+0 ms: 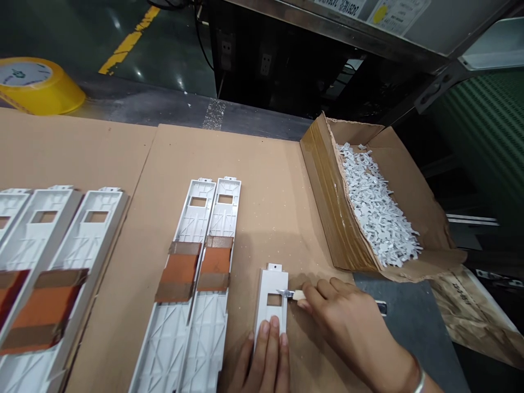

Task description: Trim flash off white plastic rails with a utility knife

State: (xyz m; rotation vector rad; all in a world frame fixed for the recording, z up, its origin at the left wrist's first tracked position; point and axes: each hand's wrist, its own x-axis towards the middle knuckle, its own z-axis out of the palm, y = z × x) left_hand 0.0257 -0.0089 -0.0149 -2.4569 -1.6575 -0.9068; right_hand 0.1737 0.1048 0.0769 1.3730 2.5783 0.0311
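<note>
Near the bottom centre, a white plastic panel (275, 278) lies on the cardboard with its smooth face up, a small tab at its far end and a rectangular cut-out. My left hand (266, 360) is closed over its near part, fingertips just below the cut-out. A craft knife (298, 295) with a pale handle is pinched in my right hand (347, 319). Its blade touches or sits just over the panel at the cut-out's upper right edge. The panel's near end is hidden by my left hand.
Left of my hands lie two similar white panels (215, 322), ribbed side up, with orange pads taped across. Several more panels (88, 245) lie further left. An open cardboard box (327, 202) of small white plastic pieces (374, 213) stands right. Yellow tape (61, 90) sits far left.
</note>
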